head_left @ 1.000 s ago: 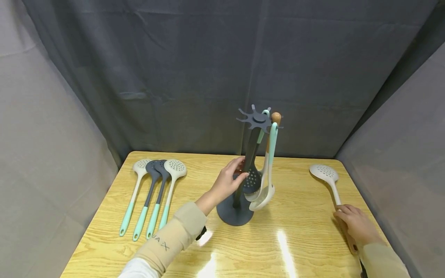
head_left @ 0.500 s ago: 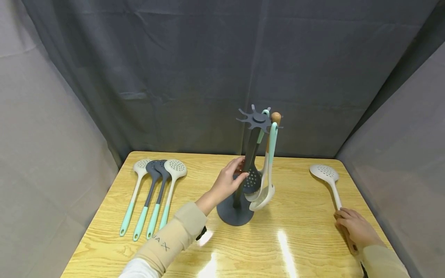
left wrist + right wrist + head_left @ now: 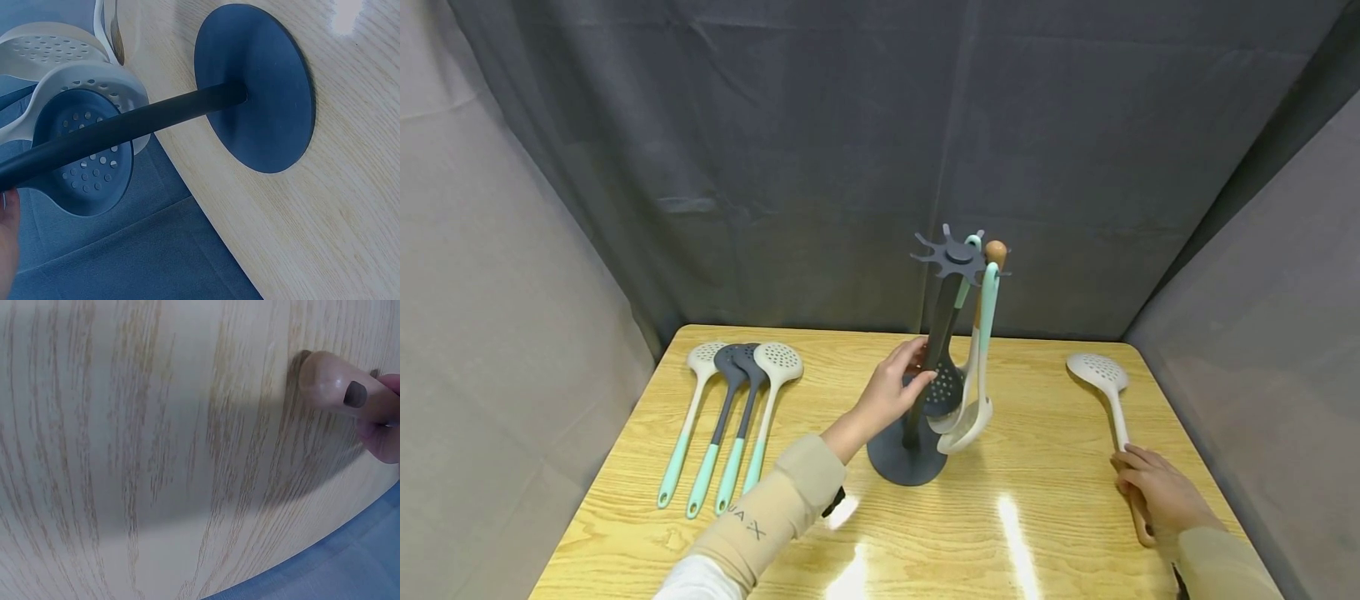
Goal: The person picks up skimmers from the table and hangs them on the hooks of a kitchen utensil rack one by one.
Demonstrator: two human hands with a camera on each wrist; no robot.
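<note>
Head view: left hand (image 3: 891, 392) curled round rack post (image 3: 934, 350) at surface centre, right hand (image 3: 1153, 492) gripping white skimmer (image 3: 1105, 383) handle at right edge; pickup stage, lift and hooking judged next.

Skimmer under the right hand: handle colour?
Light wood on the skimmer handle end; clearest in the right wrist view.

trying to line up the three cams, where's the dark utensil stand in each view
Head view: the dark utensil stand is at table centre, the left hand round its post.
Left wrist view: its round base is upper right, the post running left past a dark slotted spoon.
Right wrist view: not in it; only a wooden handle end shows.
Shared landmark: the yellow wood-grain table.
</note>
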